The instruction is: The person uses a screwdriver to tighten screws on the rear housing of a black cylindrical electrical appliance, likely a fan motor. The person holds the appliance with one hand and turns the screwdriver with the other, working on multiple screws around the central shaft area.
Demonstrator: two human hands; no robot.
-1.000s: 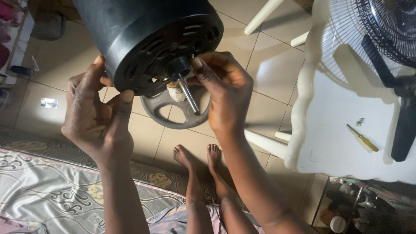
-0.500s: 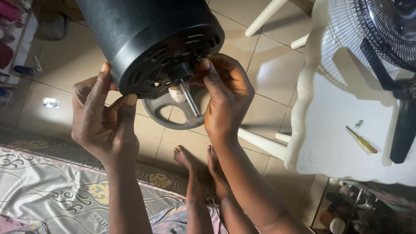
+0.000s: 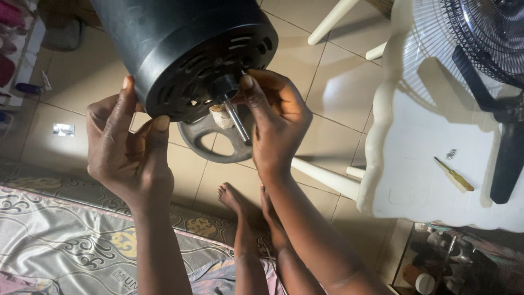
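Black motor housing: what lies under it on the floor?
Under the black motor housing and its metal shaft, a grey spoked wheel-shaped part lies on the tiled floor. Its upper portion is covered by the housing and the right hand.

light: dim, warm indoor | shadows: soft on floor tiles (image 3: pixel 349 82) | focus: mostly sharp | glare: none

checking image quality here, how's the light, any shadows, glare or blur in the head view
Head view: dim, warm light; the black motor housing is dark, with a soft sheen on its rim and a bright glint on the metal shaft. The fan guard casts a striped shadow on the white table. Left hand and right hand are sharp; the bottom right corner is murky.
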